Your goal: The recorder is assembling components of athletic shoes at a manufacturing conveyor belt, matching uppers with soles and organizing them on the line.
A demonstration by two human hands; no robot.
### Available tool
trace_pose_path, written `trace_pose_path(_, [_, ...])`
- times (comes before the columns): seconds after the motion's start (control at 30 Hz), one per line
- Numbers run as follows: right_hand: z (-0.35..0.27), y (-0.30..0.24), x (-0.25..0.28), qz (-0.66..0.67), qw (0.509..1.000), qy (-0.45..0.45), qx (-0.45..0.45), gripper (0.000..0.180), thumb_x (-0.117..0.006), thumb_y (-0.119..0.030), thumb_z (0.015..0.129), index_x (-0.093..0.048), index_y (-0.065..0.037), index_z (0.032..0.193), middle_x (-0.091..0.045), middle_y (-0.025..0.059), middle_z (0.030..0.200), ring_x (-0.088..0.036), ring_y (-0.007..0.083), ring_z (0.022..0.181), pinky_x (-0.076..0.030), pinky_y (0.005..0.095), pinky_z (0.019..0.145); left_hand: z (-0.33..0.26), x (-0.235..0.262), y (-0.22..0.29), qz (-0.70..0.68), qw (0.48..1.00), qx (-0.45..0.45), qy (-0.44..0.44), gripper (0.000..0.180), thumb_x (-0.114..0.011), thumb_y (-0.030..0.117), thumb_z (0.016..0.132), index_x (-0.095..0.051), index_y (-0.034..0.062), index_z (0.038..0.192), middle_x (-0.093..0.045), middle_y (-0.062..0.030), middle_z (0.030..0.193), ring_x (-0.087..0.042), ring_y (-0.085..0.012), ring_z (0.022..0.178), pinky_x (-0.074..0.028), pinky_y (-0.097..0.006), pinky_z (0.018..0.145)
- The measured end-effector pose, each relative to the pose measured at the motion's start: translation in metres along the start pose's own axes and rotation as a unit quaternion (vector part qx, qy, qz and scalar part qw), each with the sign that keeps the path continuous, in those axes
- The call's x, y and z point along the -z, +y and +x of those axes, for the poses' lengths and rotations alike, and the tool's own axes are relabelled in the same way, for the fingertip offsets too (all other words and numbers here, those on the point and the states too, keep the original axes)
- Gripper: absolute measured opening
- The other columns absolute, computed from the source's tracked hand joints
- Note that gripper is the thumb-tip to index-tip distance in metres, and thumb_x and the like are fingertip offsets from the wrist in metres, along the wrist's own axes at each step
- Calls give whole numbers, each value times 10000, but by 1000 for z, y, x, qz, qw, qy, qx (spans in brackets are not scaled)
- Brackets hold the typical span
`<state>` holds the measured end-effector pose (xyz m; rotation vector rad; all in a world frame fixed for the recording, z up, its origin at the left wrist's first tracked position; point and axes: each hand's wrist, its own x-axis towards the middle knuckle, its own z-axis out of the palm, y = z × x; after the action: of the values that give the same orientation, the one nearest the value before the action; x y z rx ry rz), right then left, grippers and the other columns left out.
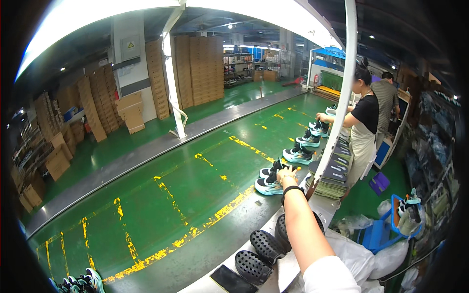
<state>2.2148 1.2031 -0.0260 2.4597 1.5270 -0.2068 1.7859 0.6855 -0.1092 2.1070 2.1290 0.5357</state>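
Observation:
My right hand (pixel 286 175), with a black band on the wrist and a white sleeve, reaches out from the lower right. Its fingers are closed on the heel of a teal, black and white sports shoe (pixel 268 185). That shoe stands as a pair with another at the near edge of a wide green conveyor belt (pixel 185 195). More such pairs (pixel 298 154) line the same edge farther along. My left hand is out of view.
Black perforated sole pieces (pixel 259 254) and a flat black slab (pixel 232 281) lie on the white bench edge near me. A slanted white post (pixel 337 102) rises beside stacked insoles (pixel 334 178). Two people (pixel 364 122) work farther down. Cardboard boxes (pixel 132 112) stand beyond the belt.

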Motion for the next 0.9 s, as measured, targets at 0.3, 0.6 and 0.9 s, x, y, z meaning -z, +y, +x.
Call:
trace_pose_path(0.3, [-15, -23, 14, 76, 982, 76, 152, 330, -507, -142, 806, -678, -20, 1061, -628, 188, 1159, -600, 334, 1096, -481, 408, 905, -6, -2, 0, 18, 1000, 12, -10, 508, -499, 312, 874, -477, 79, 1325, -414, -181, 1404, -341, -344, 1322, -203, -499, 1113])
trace_pose_path(0.6, [-203, -183, 81, 48, 906, 65, 415, 303, -538, -189, 753, -688, 35, 893, -649, 260, 959, -643, 384, 909, -508, 415, 792, -10, 2, 5, -17, 999, 38, 16, 561, -536, 374, 866, -462, 117, 1359, -400, -151, 1436, -350, -331, 1329, -276, -538, 1059])
trace_pose_path(0.9, [-379, -243, -69, 15, 882, -13, 471, 316, -528, -193, 792, -702, -22, 993, -644, 214, 1098, -636, 320, 1015, -508, 402, 860, -17, -13, 4, -24, 998, -20, 49, 465, -505, 326, 895, -495, 139, 1320, -397, -136, 1433, -343, -294, 1341, -211, -513, 1103])
